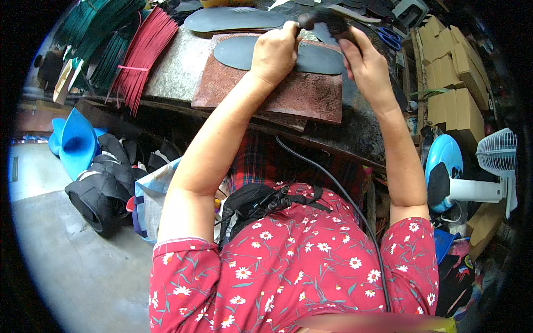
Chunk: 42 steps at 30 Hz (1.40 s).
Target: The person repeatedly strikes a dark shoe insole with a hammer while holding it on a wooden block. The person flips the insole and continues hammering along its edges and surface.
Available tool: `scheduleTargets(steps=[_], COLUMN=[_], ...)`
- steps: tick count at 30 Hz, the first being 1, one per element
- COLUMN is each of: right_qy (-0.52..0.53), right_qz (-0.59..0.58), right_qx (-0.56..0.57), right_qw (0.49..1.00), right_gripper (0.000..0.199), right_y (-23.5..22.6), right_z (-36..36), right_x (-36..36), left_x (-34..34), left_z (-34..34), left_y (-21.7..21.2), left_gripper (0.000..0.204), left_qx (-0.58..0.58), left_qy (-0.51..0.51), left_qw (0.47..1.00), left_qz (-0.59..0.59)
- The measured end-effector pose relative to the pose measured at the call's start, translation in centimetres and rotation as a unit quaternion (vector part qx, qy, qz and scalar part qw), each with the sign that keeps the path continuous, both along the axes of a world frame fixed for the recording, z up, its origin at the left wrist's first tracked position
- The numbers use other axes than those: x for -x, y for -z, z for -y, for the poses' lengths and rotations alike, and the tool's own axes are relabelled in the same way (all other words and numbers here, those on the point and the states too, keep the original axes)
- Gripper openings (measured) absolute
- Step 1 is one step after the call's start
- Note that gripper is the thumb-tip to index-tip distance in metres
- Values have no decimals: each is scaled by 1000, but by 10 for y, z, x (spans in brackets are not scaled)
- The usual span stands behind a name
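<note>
Over the far side of the worktable, my left hand point(276, 53) is a closed fist at the rounded brown end of a dark object point(327, 23). My right hand point(363, 66) has its thumb and fingers bent at the right side of the same black, blurred object. Its exact kind does not show. Beneath the hands lies a dark grey sole-shaped piece point(236, 54), partly covered by my left fist. That piece rests on a reddish-brown board point(233, 89).
Another grey sole shape point(233, 20) lies farther back. Red strips point(139, 66) tied in a bundle and green strips point(91, 25) are at the left. Blue-handled scissors point(388, 38) lie at the back right. Cardboard boxes point(452, 111) and a white fan point(496, 152) stand to the right.
</note>
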State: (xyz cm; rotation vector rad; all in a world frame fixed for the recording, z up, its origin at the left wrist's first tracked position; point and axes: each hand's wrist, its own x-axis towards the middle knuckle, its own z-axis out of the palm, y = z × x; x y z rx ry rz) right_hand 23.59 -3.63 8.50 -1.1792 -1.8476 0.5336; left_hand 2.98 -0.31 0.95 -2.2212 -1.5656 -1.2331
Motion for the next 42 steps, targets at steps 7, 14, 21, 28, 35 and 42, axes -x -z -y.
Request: scheduleTargets(steps=[7,14,21,28,35,42], right_qy=[108,-29,-248,-319,-158,-133], right_qz=[190,256,307,275,397,313], right_qx=[-58,-52,-33,-280,-167,-150], right_qw=[974,965,918,863,889,928], right_gripper=[37,30,57,59,37,44], right_y=[52,33,30,8,31,48], right_z=[67,48,-49,-85,-134,-133], right_x=[-101,-85,13,44,139,103], left_x=[15,14,43,36,42,41], left_z=[-13,-5,37,45,38,29], left_y=[3,-6,-28,-16,-12,-3], left_gripper=[12,12,10,15,13,13], left_qx=[146,15,-110,-214,-153,-82], left_qy=[107,57,-75,7,-24,-32], left_qw=[795,897,957,964,961,971], left_qz=[579,438,257,159,229,221])
